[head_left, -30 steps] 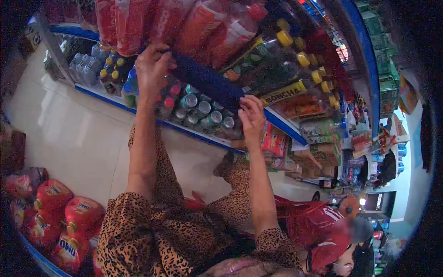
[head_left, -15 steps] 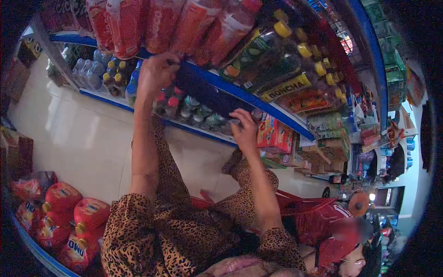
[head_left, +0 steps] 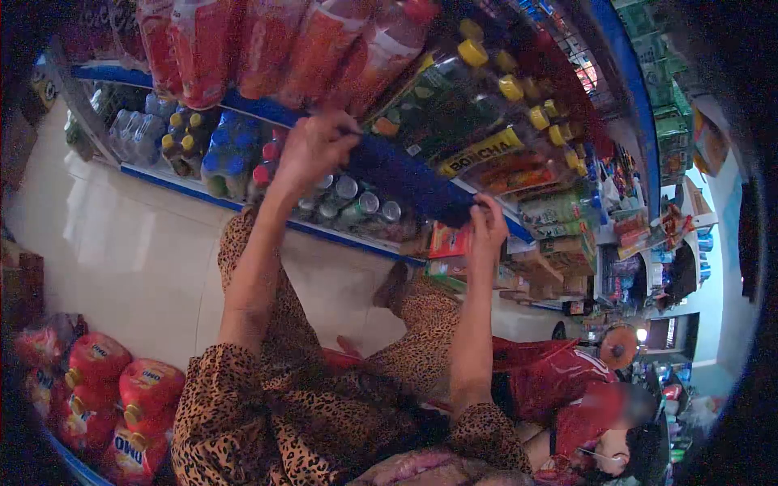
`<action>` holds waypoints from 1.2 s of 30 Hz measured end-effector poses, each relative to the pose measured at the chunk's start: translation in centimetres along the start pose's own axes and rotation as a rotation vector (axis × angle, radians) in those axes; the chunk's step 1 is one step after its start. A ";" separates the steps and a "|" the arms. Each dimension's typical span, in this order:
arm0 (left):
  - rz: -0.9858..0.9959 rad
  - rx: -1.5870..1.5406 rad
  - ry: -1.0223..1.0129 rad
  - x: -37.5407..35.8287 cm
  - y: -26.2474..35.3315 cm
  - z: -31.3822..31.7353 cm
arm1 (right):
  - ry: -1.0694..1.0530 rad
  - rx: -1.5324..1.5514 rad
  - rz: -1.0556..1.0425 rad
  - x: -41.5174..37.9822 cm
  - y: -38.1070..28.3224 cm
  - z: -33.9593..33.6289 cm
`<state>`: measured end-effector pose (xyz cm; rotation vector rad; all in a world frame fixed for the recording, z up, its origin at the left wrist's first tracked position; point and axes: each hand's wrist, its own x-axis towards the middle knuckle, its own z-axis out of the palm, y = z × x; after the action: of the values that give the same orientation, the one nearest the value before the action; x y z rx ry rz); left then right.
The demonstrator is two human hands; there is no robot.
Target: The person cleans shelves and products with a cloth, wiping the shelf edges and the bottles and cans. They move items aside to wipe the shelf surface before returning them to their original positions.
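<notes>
A dark blue piece, cloth-like in look (head_left: 405,174), hangs stretched along the blue shelf edge (head_left: 271,112), in front of the lower shelf. My left hand (head_left: 309,154) is closed on its left end, just under the red-labelled bottles (head_left: 263,49). At the other end, the fingers of my right hand (head_left: 486,223) pinch its corner, below the bottles in a yellow BONCHA wrapper (head_left: 486,158). Behind and under the piece, cans (head_left: 347,190) stand on the lower shelf, partly hidden.
Blue-capped bottles (head_left: 229,154) and yellow-capped bottles (head_left: 182,138) stand on the lower shelf. Red OMO bottles (head_left: 150,393) are at the lower left on the tiled floor's (head_left: 154,243) far side. A person in a red shirt (head_left: 551,389) is close at my right.
Both hands have moved right along the shelf edge with the dark blue piece, the right one farther. More cans and the blue-capped bottles now show.
</notes>
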<state>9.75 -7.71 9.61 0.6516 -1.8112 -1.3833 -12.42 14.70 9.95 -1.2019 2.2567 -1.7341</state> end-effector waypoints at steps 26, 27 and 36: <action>0.344 0.287 0.085 0.7 -2.2 3.0 | -0.032 -0.653 -0.295 -2.5 3.2 1.8; 0.331 0.284 0.083 0.7 -2.2 3.0 | -0.043 -0.670 -0.296 -2.6 3.2 1.8; 0.089 -0.005 -0.036 0.4 -1.1 2.4 | -0.063 -0.583 -0.281 -1.6 1.6 1.5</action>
<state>7.51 -6.98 8.34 0.5401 -1.8423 -1.3474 -11.46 14.63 7.38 -1.7096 2.7627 -1.0871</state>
